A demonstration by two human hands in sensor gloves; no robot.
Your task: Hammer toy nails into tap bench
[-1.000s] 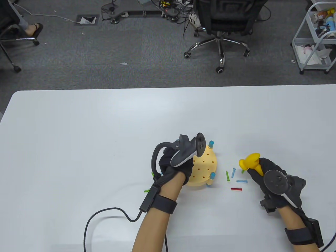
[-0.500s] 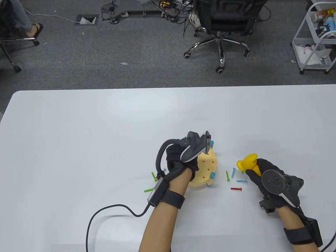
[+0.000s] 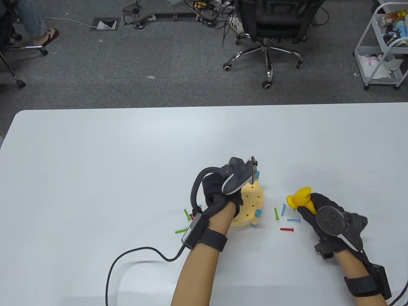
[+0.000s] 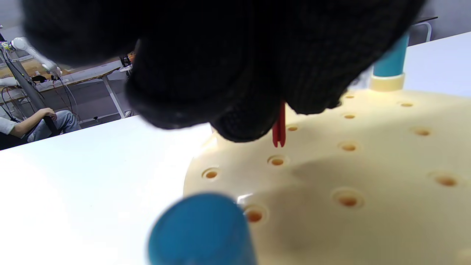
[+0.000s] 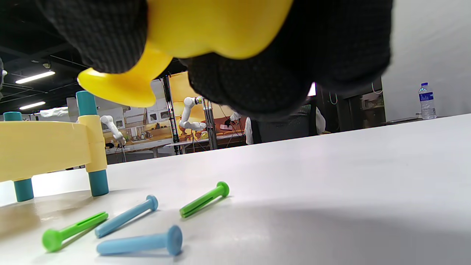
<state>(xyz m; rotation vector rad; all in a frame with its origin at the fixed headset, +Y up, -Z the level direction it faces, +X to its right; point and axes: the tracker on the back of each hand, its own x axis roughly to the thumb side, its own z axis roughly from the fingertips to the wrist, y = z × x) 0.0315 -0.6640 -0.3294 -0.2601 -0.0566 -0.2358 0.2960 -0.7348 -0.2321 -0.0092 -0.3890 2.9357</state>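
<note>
Forward goes the left hand point(image 3: 220, 194) over the tap bench point(image 3: 251, 204), its grip pinching a red nail point(image 4: 279, 125) above a hole. At three o'clock, the right hand point(image 3: 322, 213) grips the yellow hammer point(image 3: 299, 197), low over the counter point(image 3: 95, 175).

Left hand point(image 3: 220, 197) covered the bench's point(image 3: 251, 204) near-left side; blue corner posts point(image 3: 257, 213) ringed its holed top. Loose nails point(image 3: 282, 210) littered the worktop point(image 3: 95, 159) between bench and right hand point(image 3: 322, 213). More nails point(image 3: 186, 214) lay left of the bench.
</note>
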